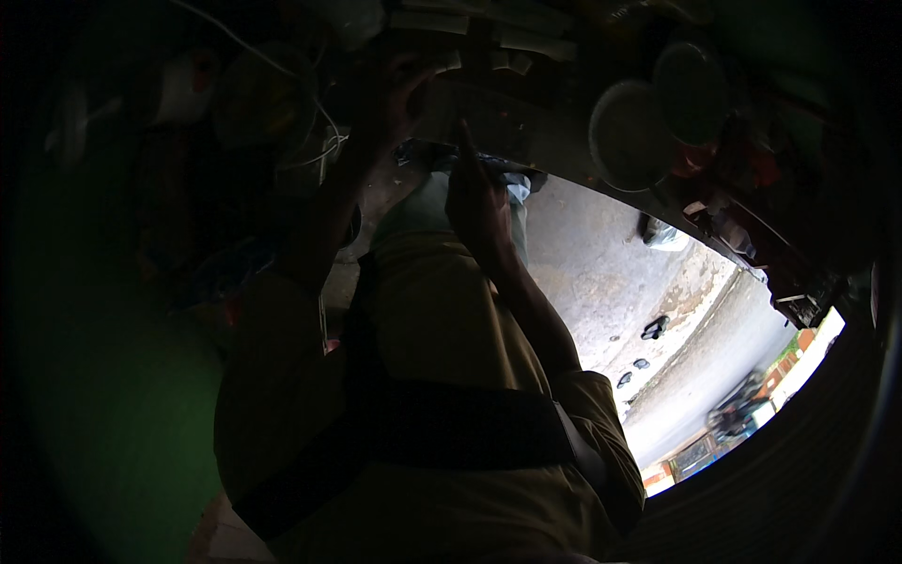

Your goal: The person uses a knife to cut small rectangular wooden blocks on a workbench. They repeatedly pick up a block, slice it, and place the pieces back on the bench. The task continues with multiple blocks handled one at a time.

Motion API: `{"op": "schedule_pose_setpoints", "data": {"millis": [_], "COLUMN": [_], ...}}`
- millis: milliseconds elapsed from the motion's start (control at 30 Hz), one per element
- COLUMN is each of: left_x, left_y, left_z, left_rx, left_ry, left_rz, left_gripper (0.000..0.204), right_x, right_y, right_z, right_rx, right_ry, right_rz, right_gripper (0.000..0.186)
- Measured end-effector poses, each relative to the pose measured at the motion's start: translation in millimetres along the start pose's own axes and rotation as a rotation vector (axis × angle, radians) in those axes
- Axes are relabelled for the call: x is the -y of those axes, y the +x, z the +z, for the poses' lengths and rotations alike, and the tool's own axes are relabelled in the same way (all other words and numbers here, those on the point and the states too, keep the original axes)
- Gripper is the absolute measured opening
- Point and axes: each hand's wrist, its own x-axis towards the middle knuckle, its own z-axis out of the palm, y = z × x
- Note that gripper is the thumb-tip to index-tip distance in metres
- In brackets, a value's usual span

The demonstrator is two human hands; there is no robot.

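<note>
At the dark work surface (517,136), my left hand (402,103) is raised with bent fingers beside small pale pieces (512,62); shadow hides whatever it grips. My right hand (477,202) is lower, over my lap, with curled fingers and a long dark shape, a finger or a thin object, pointing up toward the surface. I cannot make out what is in it.
Two round containers (629,132) stand at the right, near red items (695,160). A pale cable (272,56) hangs at upper left by a white cylindrical object (183,89). Beyond lie a concrete floor (587,254), footwear (655,327) and blurred vehicles (733,409) outside.
</note>
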Motion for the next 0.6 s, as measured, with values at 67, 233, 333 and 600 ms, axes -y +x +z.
{"op": "schedule_pose_setpoints", "data": {"millis": [67,233,333,600], "left_x": [1.3,3.3,4.5,0.7], "left_y": [-0.9,-0.8,-0.7,-4.7], "left_z": [1.4,1.3,1.1,-2.5], "left_rx": [-0.002,0.016,0.044,0.073], "left_ry": [-0.009,0.056,0.034,0.103], "left_rz": [-0.007,0.011,-0.014,-0.048], "left_gripper": [0.046,0.049,0.051,0.05], "right_x": [0.9,7.4,6.1,7.2], "right_y": [0.4,3.1,3.1,0.2], "right_z": [-0.4,-7.6,-6.6,-5.1], "right_rx": [0.01,0.06,0.053,0.053], "right_ry": [0.0,0.041,0.003,-0.039], "right_rz": [0.001,0.059,0.049,0.029], "right_gripper": [0.082,0.083,0.083,0.082]}}
